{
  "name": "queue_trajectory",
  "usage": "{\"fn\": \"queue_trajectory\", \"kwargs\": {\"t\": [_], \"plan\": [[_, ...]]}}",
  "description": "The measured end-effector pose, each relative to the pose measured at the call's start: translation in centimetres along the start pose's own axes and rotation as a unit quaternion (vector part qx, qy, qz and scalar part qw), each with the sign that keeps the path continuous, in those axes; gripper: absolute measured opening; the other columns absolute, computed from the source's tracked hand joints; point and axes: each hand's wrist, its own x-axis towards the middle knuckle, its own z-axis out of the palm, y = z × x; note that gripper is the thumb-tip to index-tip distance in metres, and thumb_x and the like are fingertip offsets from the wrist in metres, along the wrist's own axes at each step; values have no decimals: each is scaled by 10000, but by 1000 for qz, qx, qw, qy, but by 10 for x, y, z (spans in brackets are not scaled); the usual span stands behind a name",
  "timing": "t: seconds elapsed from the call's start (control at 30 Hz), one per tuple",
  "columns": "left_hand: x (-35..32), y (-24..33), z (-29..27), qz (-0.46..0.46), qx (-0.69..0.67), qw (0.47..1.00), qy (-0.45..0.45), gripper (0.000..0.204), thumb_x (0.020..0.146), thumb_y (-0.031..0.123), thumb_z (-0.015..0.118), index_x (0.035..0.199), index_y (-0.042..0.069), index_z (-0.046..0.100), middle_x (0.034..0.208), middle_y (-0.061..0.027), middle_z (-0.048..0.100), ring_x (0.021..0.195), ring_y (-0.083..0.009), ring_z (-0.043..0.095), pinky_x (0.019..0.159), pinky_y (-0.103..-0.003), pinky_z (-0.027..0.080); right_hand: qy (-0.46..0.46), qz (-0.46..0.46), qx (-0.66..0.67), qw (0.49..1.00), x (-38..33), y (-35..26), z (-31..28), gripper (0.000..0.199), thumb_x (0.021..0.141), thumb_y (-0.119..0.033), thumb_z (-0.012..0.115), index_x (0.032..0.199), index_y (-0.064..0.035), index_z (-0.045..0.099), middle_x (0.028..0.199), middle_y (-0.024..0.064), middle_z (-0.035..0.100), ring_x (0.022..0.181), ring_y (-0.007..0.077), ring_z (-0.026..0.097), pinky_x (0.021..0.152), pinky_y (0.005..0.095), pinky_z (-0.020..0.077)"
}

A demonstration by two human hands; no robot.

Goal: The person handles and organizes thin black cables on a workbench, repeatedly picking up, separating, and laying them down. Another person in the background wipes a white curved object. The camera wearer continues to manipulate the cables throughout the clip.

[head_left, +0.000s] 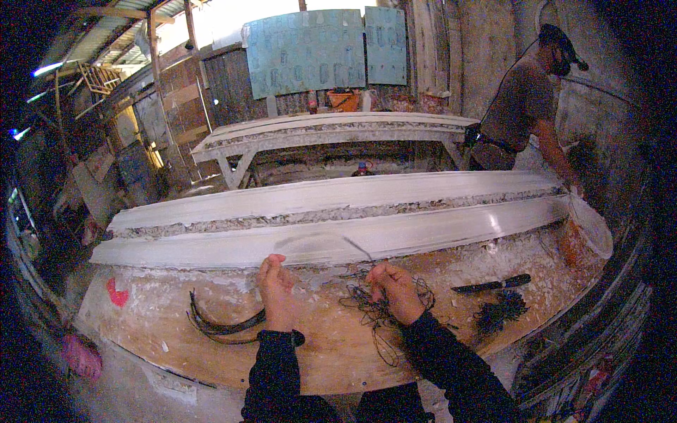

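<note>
Hands meet over the near edge of a wide, plaster-splashed table point(211, 331), and the strand strung between them is what matters here. Beyond them lies a long white moulded casting point(338, 233), running left to right across the whole table, with a second one on a trestle behind it and another person point(525, 106) working at its far right end. The right hand point(395, 289) is closed in a loose fist on a tangle of dark wire point(381, 310), which sits directly under and around that hand and trails toward the person's body. The left hand point(276, 282) is pinched shut, thumb against fingertips, on one thin strand point(317, 243) drawn out of the tangle; the strand arcs up and away from the body, then back down to the right hand, so its long axis runs roughly left to right, parallel to the casting. The right hand is nearer the bundle, while curved dark strips point(218, 326) lie just left of the left wrist. A dark knife point(493, 284) and a small black brush-like tuft point(501, 310) rest well right of the right hand.
</note>
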Motion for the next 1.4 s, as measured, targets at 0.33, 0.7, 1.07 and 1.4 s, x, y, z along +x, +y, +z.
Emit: {"fn": "queue_trajectory", "kwargs": {"t": [0.33,0.7,1.07,1.4], "plan": [[17,8,-22,166,289,943,17,176,823,222,528,915,82,585,600,10,478,596,-103,457,658,-251,380,91,-119,94,984,4,-10,-5,205,855,-249,502,774,-62,523,602,-11,477,528,78,439,484,204,348],[-4,24,0,210,195,957,47,256,776,137,578,1021,64,575,1253,-93,385,1203,-244,289,992,-380,212,72,-76,75,992,2,-7,-1,207,853,-232,509,739,-60,527,755,35,560,524,85,453,503,212,371],[-18,21,18,431,555,710,-54,606,653,153,648,1222,206,447,1369,-121,227,1274,-341,134,1006,-526,64,-114,27,-121,986,0,2,0,203,855,-233,500,796,-49,564,757,2,568,569,69,466,530,207,386],[-16,10,12,156,373,867,-292,359,620,-92,504,916,89,597,839,-50,618,806,-181,577,666,-274,427,-119,54,-206,970,-1,-9,0,230,857,-290,500,805,-75,562,708,-47,530,562,49,411,499,189,322]]}}
